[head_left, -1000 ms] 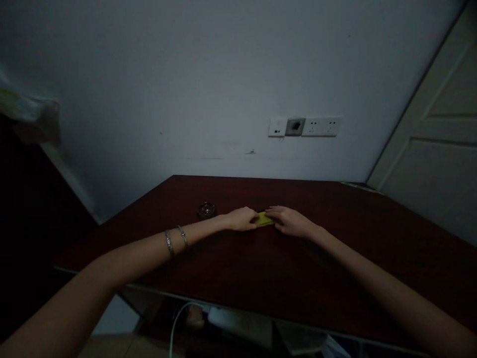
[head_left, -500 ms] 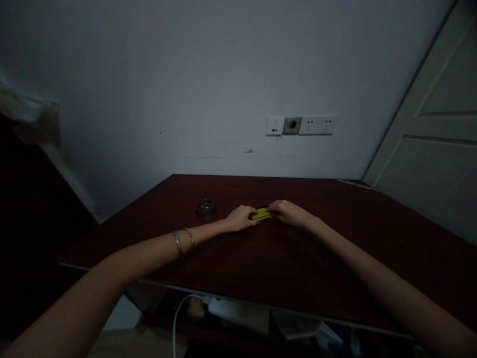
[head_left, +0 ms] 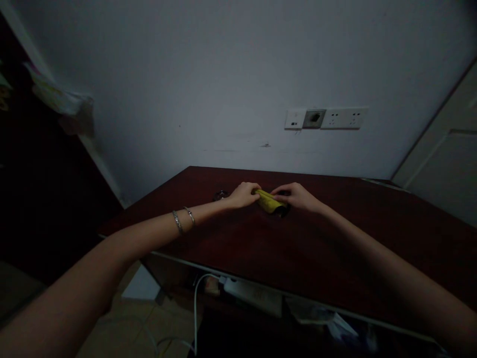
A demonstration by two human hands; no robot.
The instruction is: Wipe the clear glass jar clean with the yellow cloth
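A small yellow piece, soft and cloth-like [head_left: 269, 203], is held up just above the dark red tabletop [head_left: 231, 243]. Its top edge is stretched between my two hands, and its lower part hangs down with a dark area at the lower right; its exact kind is unclear in the dim light. My left hand [head_left: 244, 194] pinches the upper left corner between thumb and fingers. At the upper right edge, my right hand [head_left: 298, 197] is closed on it in a similar pinch. Behind my left wrist, a round glass dish like an ashtray [head_left: 221, 195] is partly hidden.
Against the wall, the tabletop ends below a row of sockets [head_left: 324, 119]. Under its front edge, a shelf holds a white box-like object [head_left: 253, 295] and a white cable [head_left: 196, 308]. A pale door [head_left: 447, 154] stands at the right, a plastic bag [head_left: 63, 102] at the left.
Both hands have raised the yellow piece's far edge, so more of its face shows and it tilts downward. The view has shifted, and my left wrist now partly covers the glass dish.
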